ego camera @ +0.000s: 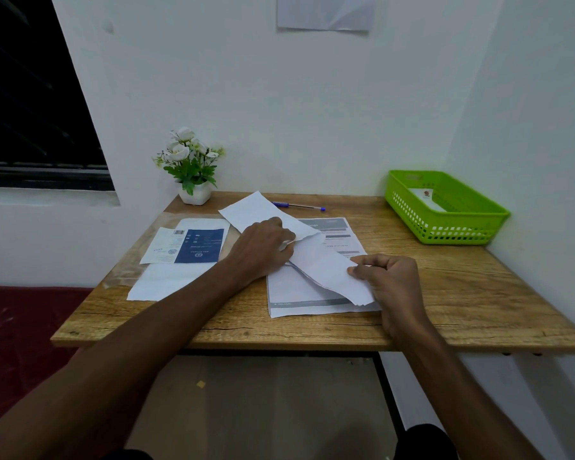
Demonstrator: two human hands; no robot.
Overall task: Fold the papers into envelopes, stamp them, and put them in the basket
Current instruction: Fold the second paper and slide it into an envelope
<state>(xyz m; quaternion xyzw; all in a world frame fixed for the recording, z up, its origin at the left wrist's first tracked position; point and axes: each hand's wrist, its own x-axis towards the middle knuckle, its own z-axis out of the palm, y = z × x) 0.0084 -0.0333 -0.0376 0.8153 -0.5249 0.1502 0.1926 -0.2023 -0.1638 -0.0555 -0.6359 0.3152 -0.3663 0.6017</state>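
A folded white paper (pixel 316 257) lies slantwise over a printed sheet (pixel 312 293) on the wooden worktop (pixel 445 293). The left hand (pixel 263 250) curls onto its middle crease; the right hand (pixel 389 277) pinches its near end. A green basket (pixel 445 224) holding a stamped envelope (pixel 427 199) sits far right.

Bare forearms, dark trousers at knees

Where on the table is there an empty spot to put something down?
Bare wood shows on the table between the printed sheet and the green basket, and along the near edge. The middle is crowded: the left hand and right hand hold the folded paper there. The left side holds the blue leaflet; the pen and flower pot sit behind.
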